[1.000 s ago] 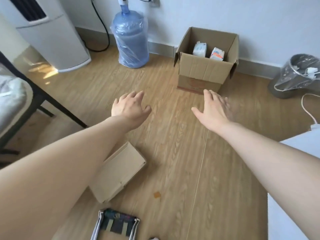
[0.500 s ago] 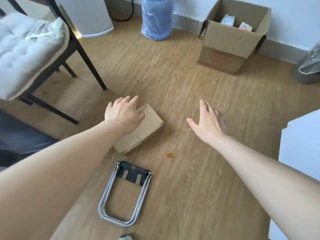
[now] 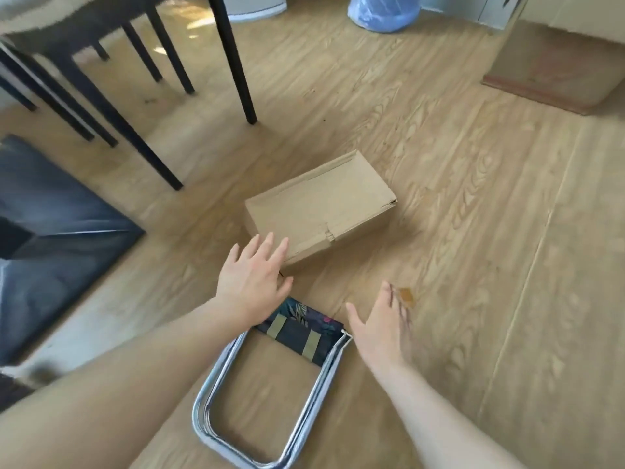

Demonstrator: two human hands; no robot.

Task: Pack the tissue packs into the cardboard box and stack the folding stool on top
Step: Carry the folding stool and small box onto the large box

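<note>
Beyond the fingers [image 3: 269, 245], a plain tan closed box [image 3: 319, 206]; below them, the folding stool [image 3: 270, 377]: dark leaf-print fabric, olive strips, silver frame. Floor [image 3: 473, 231]: light woodgrain.

The big cardboard box [image 3: 554, 59] is cut off at the top edge.

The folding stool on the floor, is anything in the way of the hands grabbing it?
No, nothing visible blocks it. The folding stool lies flat on the wooden floor, with the left hand and right hand open just above its fabric end. The small closed cardboard box sits beyond the stool, not between it and the hands.
</note>
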